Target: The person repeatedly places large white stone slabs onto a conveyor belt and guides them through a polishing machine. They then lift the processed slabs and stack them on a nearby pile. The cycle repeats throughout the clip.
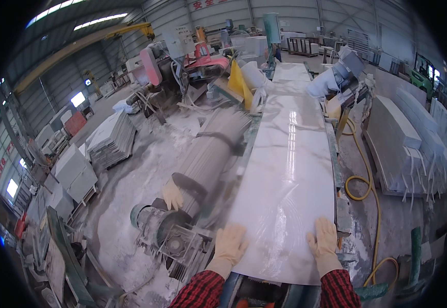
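From the head camera, you had both gloved hands flat and open on the near end of one long polished white marble slab [287,169] lying on the machine bed ahead of you: your left hand [230,245] near its left edge, your right hand [324,241] near its right edge. You looked to be steadying or feeding it; any push would need even pressure from both palms. One more gloved hand [172,195], someone else's, rested by the grey roller [210,154]. One yellow hose [364,179] coiled on the right.
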A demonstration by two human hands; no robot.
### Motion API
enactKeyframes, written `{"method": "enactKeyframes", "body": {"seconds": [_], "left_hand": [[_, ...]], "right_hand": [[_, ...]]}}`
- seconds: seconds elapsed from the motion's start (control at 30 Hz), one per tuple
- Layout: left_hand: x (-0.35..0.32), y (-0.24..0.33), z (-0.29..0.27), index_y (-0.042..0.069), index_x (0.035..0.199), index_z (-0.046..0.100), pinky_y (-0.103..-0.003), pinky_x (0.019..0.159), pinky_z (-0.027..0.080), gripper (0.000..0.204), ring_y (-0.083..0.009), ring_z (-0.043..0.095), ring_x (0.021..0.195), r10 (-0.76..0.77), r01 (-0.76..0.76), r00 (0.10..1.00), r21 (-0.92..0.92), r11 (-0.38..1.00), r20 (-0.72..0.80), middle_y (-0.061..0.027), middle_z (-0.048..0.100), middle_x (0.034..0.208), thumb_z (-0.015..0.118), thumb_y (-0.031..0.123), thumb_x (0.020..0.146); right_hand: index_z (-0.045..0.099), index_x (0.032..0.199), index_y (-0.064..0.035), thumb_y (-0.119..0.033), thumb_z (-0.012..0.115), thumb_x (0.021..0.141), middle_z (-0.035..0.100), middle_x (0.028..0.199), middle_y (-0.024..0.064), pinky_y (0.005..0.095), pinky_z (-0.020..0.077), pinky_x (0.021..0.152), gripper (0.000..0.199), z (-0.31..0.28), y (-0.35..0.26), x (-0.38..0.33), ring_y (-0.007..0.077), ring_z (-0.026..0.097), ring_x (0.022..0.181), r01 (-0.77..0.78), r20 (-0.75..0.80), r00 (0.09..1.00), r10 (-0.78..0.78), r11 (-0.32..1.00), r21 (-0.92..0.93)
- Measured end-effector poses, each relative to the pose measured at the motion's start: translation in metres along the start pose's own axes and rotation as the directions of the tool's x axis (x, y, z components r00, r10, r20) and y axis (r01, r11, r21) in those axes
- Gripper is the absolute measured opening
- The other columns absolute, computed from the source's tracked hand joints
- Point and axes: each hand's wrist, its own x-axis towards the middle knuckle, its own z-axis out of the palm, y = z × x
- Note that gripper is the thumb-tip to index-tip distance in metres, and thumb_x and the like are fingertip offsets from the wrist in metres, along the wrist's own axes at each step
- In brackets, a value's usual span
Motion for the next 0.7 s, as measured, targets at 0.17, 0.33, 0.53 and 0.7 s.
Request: {"method": "enactKeyframes", "body": {"seconds": [0.17, 0.33, 0.53, 0.7], "left_hand": [[-0.007, -0.006, 0.004, 0.015, 0.151, 0.061, -0.064, 0.124, 0.03, 0.061, -0.0383, 0.044, 0.152, -0.06, 0.065, 0.994, -0.056, 0.996, 0.089, -0.0152, 0.055, 0.161, 0.066, 0.045, 0.099], [-0.007, 0.0, -0.005, 0.017, 0.152, 0.06, -0.067, 0.123, 0.03, 0.06, -0.0374, 0.044, 0.153, -0.095, 0.102, 0.984, -0.037, 0.994, 0.15, -0.0139, 0.055, 0.161, 0.066, 0.045, 0.099], [-0.01, 0.0, -0.001, 0.018, 0.136, 0.062, -0.058, 0.107, 0.038, 0.048, -0.0304, 0.054, 0.13, 0.007, -0.002, 0.992, 0.037, 0.999, -0.122, -0.0065, 0.061, 0.137, 0.072, 0.038, 0.094], [-0.013, -0.002, 0.0, 0.017, 0.135, 0.063, -0.056, 0.104, 0.04, 0.049, -0.0302, 0.055, 0.129, 0.033, -0.027, 0.988, 0.044, 0.999, -0.15, -0.0067, 0.062, 0.139, 0.073, 0.038, 0.092]], "right_hand": [[0.065, 0.142, -0.0026, -0.037, 0.074, 0.09, 0.063, 0.15, 0.0247, 0.0603, 0.0337, 0.126, 0.063, 0.008, 0.005, -0.008, 0.0459, 0.054, 0.142, -0.004, 0.021, 1.0, 0.004, 1.0, 0.011], [0.063, 0.145, -0.0028, -0.039, 0.072, 0.093, 0.061, 0.152, 0.025, 0.0605, 0.0326, 0.127, 0.064, 0.002, 0.004, -0.011, 0.0465, 0.053, 0.143, -0.018, 0.076, 0.997, 0.017, 1.0, 0.007], [0.061, 0.147, -0.0016, -0.038, 0.07, 0.095, 0.06, 0.153, 0.0254, 0.061, 0.033, 0.126, 0.064, 0.002, 0.005, -0.015, 0.0466, 0.051, 0.145, -0.009, 0.075, 0.997, 0.008, 1.0, 0.016], [0.06, 0.147, -0.0003, -0.038, 0.069, 0.096, 0.06, 0.152, 0.0258, 0.0606, 0.0336, 0.126, 0.063, -0.006, -0.002, -0.015, 0.0467, 0.052, 0.144, -0.012, 0.079, 0.997, 0.01, 1.0, 0.025]]}}
